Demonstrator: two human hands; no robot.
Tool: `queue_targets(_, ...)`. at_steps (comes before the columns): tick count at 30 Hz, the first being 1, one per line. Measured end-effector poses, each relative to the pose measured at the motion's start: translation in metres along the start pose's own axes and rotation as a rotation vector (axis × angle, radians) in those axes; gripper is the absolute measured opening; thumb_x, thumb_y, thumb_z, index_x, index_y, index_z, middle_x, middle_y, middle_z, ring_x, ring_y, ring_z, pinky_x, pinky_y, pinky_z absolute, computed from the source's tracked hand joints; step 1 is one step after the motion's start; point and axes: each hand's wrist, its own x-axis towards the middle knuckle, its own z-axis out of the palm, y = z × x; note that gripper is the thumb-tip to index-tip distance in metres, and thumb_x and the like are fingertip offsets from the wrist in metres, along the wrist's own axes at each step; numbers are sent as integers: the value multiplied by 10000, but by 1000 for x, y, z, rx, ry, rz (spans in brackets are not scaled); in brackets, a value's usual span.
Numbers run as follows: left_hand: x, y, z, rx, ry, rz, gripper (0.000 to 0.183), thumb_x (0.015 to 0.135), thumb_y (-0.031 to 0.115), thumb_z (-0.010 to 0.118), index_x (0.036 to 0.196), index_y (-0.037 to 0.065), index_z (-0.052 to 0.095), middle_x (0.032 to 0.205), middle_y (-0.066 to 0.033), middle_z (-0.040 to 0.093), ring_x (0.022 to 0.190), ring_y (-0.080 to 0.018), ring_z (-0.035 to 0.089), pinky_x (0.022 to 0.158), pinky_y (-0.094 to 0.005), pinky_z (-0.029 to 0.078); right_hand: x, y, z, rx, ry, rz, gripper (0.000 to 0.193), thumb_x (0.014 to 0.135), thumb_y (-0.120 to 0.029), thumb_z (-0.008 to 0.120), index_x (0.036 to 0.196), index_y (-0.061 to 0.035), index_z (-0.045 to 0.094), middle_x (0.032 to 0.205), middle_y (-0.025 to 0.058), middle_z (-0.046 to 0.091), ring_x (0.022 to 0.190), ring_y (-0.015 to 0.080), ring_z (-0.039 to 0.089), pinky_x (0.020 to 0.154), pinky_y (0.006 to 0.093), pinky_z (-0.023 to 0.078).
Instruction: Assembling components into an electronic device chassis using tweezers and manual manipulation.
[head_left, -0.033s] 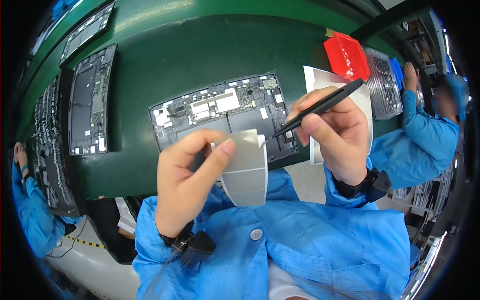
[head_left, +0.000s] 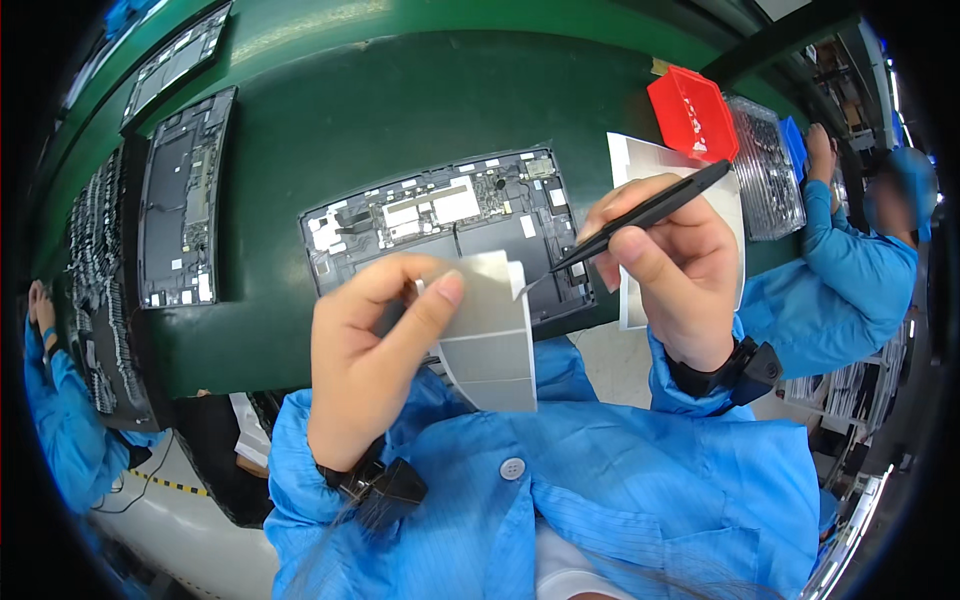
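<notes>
Okay, head view: pale strip (head_left: 490, 345) held up over the tabletop's (head_left: 400, 100) near edge, overlapping the laptop chassis (head_left: 490, 240); looks light, bendy, easily creased, best gripped by its edges. Left hand (head_left: 360, 365) pinches it, thumb on top; right hand (head_left: 685, 280) clamps black tweezers (head_left: 640, 218) pen-style, slanting down-left.

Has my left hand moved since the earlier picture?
Yes, only slightly: the left hand has shifted left and a little up the picture, judged against the opened device on the green table.
</notes>
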Motion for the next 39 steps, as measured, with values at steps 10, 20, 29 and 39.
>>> queue_targets(10, 67, 38, -91, 172, 103, 148, 304, 961, 237, 664, 1153, 3, 685, 1006, -52, 692, 933, -138, 606, 843, -271, 463, 18, -8, -8, 88, 197, -254, 232, 989, -130, 641, 1148, 35, 607, 1035, 157, 694, 772, 142, 616, 680, 267, 507)
queue_targets(20, 140, -5, -4, -30, -637, 100, 1207, 743, 557, 831, 1580, 2, 162, 1593, -197, 294, 1479, -320, 300, 1211, -459, 223, 44, -1, -4, 120, 66, -87, 197, 973, -115, 666, 1095, 33, 620, 1000, 114, 691, 804, 129, 626, 717, 271, 516)
queue_targets(29, 123, 10, 10, -211, -540, -82, 322, 991, 128, 641, 1266, -39, 616, 1119, -94, 712, 977, -121, 673, 870, -262, 529, 36, -9, -20, -8, 224, -224, 201, 977, -104, 654, 1117, 35, 617, 1016, 120, 694, 810, 135, 633, 710, 268, 523)
queue_targets(39, 113, 29, -39, 113, -266, -82, 292, 997, 195, 653, 1195, -19, 649, 970, -36, 713, 857, -60, 642, 750, -233, 523, 37, 1, -23, 92, 348, -174, 222, 976, -126, 666, 1132, 27, 620, 1024, 120, 699, 786, 133, 633, 707, 270, 516)
